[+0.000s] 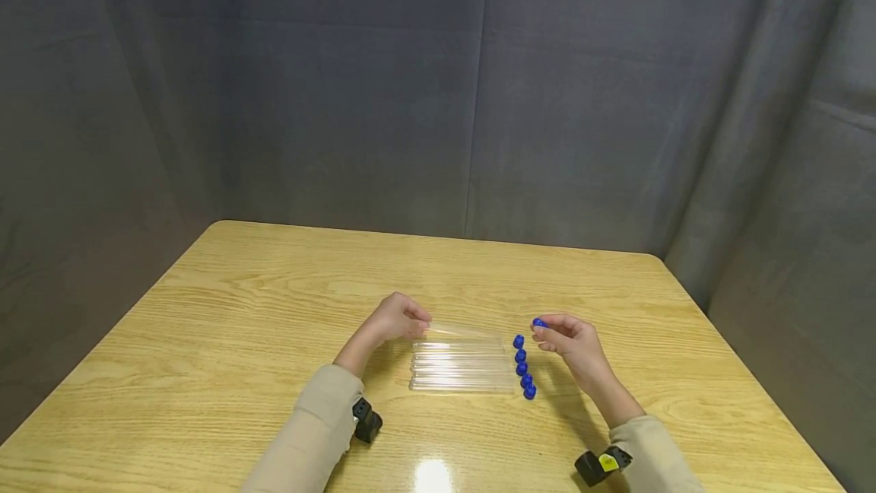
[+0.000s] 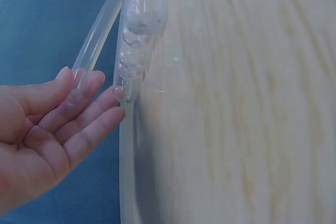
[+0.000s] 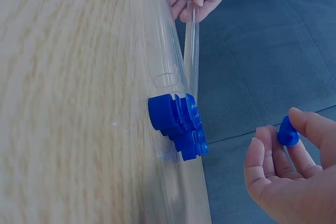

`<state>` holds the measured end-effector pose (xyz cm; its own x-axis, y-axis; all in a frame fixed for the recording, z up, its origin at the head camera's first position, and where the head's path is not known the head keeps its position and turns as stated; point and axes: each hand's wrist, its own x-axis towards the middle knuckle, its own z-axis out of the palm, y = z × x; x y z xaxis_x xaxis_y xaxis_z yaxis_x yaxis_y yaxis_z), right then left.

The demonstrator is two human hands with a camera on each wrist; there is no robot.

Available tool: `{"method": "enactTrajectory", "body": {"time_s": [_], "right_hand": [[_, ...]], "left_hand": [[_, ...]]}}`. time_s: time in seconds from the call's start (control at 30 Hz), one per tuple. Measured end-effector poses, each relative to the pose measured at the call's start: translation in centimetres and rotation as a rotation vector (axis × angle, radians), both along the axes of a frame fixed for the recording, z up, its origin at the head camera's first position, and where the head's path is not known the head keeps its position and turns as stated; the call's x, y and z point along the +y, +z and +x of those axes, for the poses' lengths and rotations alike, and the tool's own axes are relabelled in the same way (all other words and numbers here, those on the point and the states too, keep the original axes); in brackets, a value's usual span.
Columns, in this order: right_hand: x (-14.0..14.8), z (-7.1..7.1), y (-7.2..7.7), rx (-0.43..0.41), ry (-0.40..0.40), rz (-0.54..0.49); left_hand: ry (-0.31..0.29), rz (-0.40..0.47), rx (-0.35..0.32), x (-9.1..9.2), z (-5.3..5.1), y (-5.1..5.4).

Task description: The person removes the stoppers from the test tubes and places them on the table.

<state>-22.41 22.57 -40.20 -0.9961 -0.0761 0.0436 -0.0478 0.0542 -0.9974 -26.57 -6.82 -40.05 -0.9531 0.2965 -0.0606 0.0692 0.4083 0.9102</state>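
My left hand (image 1: 397, 316) pinches the rounded closed end of a clear test tube (image 2: 94, 48) between thumb and fingers, and the tube's other end points right. Just in front of it, several clear test tubes (image 1: 461, 373) lie side by side on the table, closed ends to the left. Over on the right, my right hand (image 1: 575, 345) pinches a small blue cap (image 3: 288, 132) between thumb and fingertips, apart from the held tube. A row of several blue caps (image 1: 522, 368) sits on the table beside the right ends of the lying tubes.
Everything stands on a light wood-grain table (image 1: 260, 310) with rounded far corners. A dark grey curtain (image 1: 356, 112) hangs behind it and along both sides. Each sleeve carries a black wrist camera (image 1: 367, 421).
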Motion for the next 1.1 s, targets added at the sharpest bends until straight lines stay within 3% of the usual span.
{"method": "enactTrajectory", "body": {"time_s": [1.1], "right_hand": [[0.08,-0.05,-0.22,0.009,0.005,-0.015]], "left_hand": [[0.021,-0.161,0.005,-0.10,-0.70,-0.73]]}}
